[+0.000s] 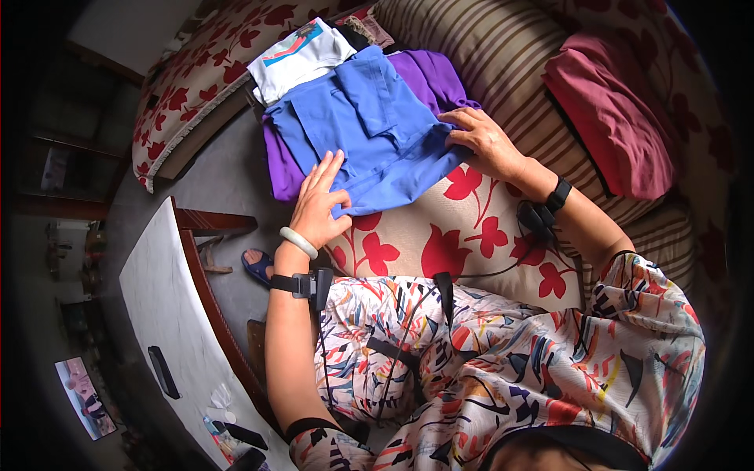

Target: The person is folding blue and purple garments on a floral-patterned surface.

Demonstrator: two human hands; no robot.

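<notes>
A blue garment (pixel 377 135), partly folded, lies on top of a purple garment (pixel 433 79) on the floral-patterned sofa seat. My left hand (pixel 321 203) rests at the blue garment's near left edge, its fingers stretched over the cloth and the thumb near the corner. At the right edge is my right hand (pixel 486 144), its fingertips on the blue cloth; whether they pinch it I cannot tell. A folded white garment with a coloured print (pixel 306 59) lies just beyond, touching the blue one. Both wrists wear black straps, and a pale bangle sits on the left one.
Striped cushions (pixel 500 70) line the sofa's right side, with a dark pink garment (pixel 618 118) draped over them. A black cable (pixel 492 272) crosses the floral seat cover (pixel 445 247). To the left stands a white-topped table (pixel 159 294) with a black phone-like object (pixel 163 372).
</notes>
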